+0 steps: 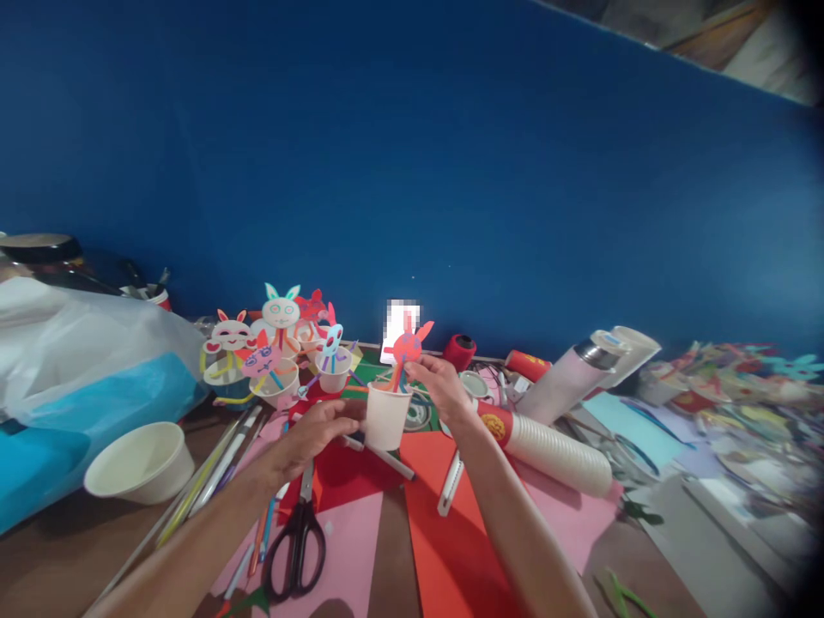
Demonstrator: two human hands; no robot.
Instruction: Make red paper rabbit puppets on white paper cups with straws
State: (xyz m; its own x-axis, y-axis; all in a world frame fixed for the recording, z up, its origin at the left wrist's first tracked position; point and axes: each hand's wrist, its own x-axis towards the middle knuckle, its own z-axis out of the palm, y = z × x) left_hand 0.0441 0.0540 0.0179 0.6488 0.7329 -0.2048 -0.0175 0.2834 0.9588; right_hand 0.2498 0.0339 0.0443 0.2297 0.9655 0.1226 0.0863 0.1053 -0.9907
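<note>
A white paper cup [386, 421] stands upright in front of me, with a red paper rabbit figure [407, 346] rising from its mouth. My left hand [322, 433] is at the cup's left side, thumb and fingers closed against it; the fingertips are partly hidden. From the right, my right hand [443, 390] pinches the rabbit figure just below its head. Under the cup lies dark red paper [348, 476]. Black-handled scissors [297, 541] rest below my left hand, and a white box cutter [451, 487] lies by my right forearm.
Finished-looking animal figures in cups, such as a white rabbit [281, 311], stand at the left back. A stack of paper cups [560, 455] and a thermos [566, 378] lie right. An open white bowl [138, 463] sits left. A blue wall [412, 172] closes the back.
</note>
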